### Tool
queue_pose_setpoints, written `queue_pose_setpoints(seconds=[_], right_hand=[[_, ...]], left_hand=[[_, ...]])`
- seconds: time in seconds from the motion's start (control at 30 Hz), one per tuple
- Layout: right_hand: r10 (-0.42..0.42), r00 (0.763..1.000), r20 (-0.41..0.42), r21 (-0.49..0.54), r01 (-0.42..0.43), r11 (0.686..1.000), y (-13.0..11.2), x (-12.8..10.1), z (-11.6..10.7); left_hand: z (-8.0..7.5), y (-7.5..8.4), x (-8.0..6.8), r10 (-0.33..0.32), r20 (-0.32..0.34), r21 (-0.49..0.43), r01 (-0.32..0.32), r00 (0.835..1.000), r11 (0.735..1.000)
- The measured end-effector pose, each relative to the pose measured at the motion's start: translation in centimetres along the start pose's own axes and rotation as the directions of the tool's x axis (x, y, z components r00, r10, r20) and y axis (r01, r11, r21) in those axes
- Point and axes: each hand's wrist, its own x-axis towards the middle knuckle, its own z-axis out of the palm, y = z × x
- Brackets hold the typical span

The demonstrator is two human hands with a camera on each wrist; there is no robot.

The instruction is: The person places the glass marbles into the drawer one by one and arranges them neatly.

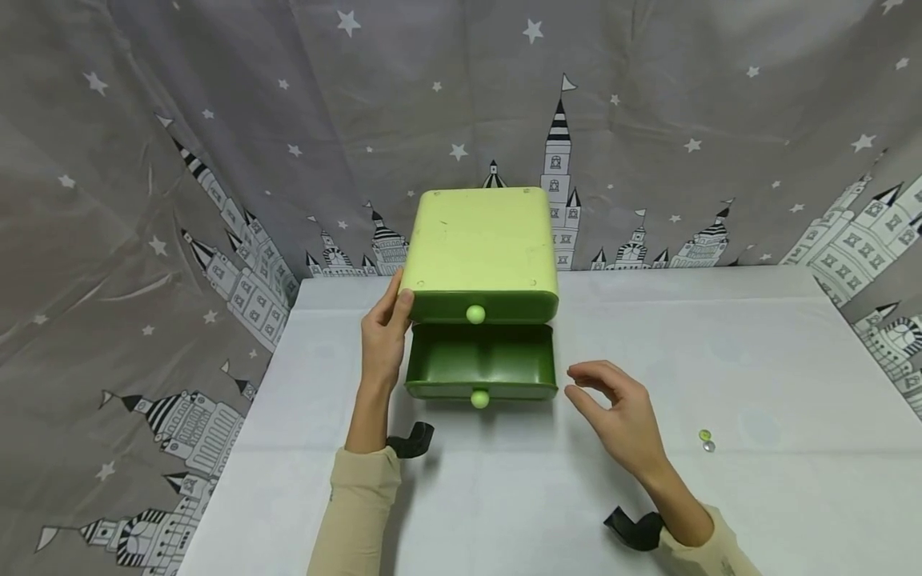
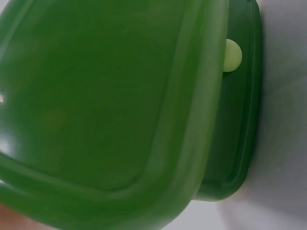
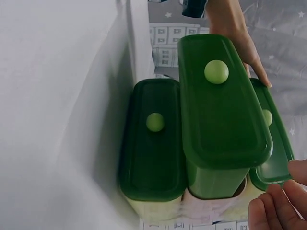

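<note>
A small light-green drawer cabinet (image 1: 483, 240) with dark-green drawers stands on the table. Its middle drawer (image 3: 225, 120) is pulled out, and the head view looks down into its bare green inside. The top drawer (image 1: 439, 306) and bottom drawer (image 3: 148, 163) sit closed, each with a round pale knob. My left hand (image 1: 384, 340) rests against the cabinet's left side near the top, thumb at the front corner. Beside the pulled-out drawer, to its right, my right hand (image 1: 615, 412) hovers with bent fingers apart from the thumb, holding nothing. Green plastic fills most of the left wrist view.
Two small round pieces, one yellow-green (image 1: 705, 435) and one clear (image 1: 709, 446), lie on the white tablecloth (image 1: 749, 344) to the right. A grey curtain (image 1: 403, 104) with castles and stars hangs behind and at the sides. Black straps hang at both wrists.
</note>
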Motion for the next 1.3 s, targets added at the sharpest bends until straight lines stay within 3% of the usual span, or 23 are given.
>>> queue_pose_setpoints(seconds=[0.3, 1.07, 1.3], right_hand=[[0.006, 1.000, -0.019, -0.013, -0.006, 1.000, 0.5, -0.5, -1.0], [0.034, 0.996, -0.085, -0.056, -0.039, 0.998, 2.1, -2.7, -4.5], [0.066, 0.993, -0.097, -0.127, -0.078, 0.989, 2.5, -3.7, -5.6]], left_hand=[[-0.4, -0.3, 0.1, 0.045, -0.034, 0.034, -0.044, 0.998, 0.998], [-0.1, -0.5, 0.3, 0.034, -0.008, 0.055, -0.033, 0.999, 0.998], [0.0, -0.3, 0.1, 0.038, -0.008, 0.058, -0.037, 0.999, 0.998]])
